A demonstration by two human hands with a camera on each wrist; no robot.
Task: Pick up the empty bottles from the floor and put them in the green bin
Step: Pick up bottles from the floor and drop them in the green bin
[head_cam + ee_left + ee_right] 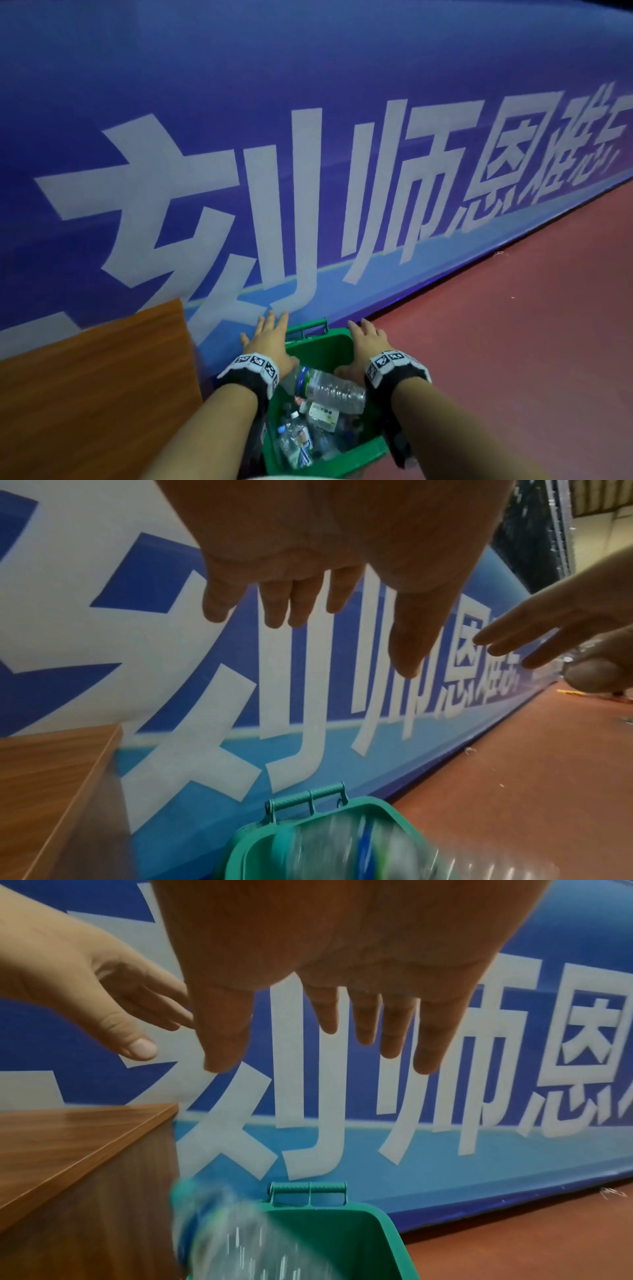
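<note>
The green bin (329, 349) stands on the floor against the banner wall, with several clear empty bottles inside. A large clear bottle (329, 389) with a blue-green label lies crosswise at the bin's mouth, between my wrists. It is motion-blurred in both wrist views, below the palms: bottle (359, 853), bottle (232, 1240). My left hand (281, 339) and right hand (356, 346) hover over the bin with straight, spread fingers. No finger curls round the bottle. From the left wrist, the left hand (325, 610) is bare-palmed, and the right hand (325, 1031) looks the same.
A brown wooden cabinet (92, 377) stands close on the bin's left. A tall blue banner wall (308, 171) with large white characters runs behind. Red floor (513, 342) stretches to the right, with a small scrap (500, 253) at the wall's foot.
</note>
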